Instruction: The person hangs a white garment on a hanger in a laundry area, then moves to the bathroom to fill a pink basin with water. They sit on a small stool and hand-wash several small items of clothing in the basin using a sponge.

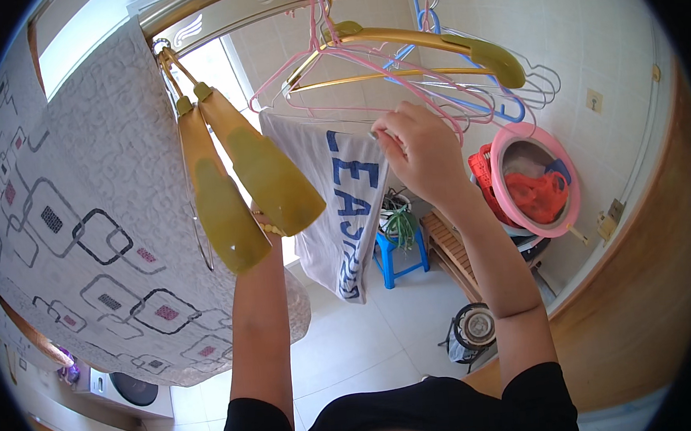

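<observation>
A white cloth with large blue lettering (344,197) hangs from the bottom bar of a thin hanger, below several pink hangers (370,57). My right hand (416,147) is raised at the cloth's upper right corner, thumb and fingers pinched together there. Two olive-and-gold wide-shouldered hangers (271,178) hang in front of my left hand and hide it; only the forearm and a beaded bracelet show beneath them. Another gold hanger with olive ends (393,39) hangs above my right hand.
A metal drying rail (258,2) runs overhead. A patterned quilt (100,232) fills the left. Blue hangers (467,69) hang behind. Below are a blue stool (388,263) under a plant, a wooden rack (453,250), a pink basin (572,187) and a washing machine (132,389).
</observation>
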Demonstrator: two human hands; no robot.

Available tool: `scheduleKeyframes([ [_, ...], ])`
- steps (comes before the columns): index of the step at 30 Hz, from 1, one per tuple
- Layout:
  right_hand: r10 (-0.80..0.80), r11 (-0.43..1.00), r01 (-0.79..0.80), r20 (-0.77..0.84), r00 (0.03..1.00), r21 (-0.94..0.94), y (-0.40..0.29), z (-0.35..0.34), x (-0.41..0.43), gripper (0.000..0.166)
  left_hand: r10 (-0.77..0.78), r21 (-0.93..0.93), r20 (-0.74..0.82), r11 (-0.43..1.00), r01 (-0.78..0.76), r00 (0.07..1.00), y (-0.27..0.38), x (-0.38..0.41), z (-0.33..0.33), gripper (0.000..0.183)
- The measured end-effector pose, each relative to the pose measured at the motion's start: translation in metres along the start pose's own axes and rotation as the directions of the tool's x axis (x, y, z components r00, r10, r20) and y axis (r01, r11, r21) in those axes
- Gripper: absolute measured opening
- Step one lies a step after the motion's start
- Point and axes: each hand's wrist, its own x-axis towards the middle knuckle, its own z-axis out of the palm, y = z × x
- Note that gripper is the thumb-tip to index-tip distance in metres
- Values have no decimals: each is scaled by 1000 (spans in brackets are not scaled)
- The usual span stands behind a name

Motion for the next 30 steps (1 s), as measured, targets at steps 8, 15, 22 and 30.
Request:
scheduleKeyframes([
  [8,-192,951,216,-126,973,220,-10,-16,-12,9,458,600,322,579,-552,829,-2,-147,-4,64],
  [15,-140,917,208,-212,967,339,-23,-23,-53,19,4,234,826,907,-349,564,-28,-338,-86,43],
  [22,142,850,-84,-74,987,519,-62,-5,-128,22,-528,546,754,834,73,390,-44,-421,-238,24],
  [30,326,739,-449,317,891,502,-110,36,-213,16,-750,844,413,529,92,517,-49,-497,-358,32],
])
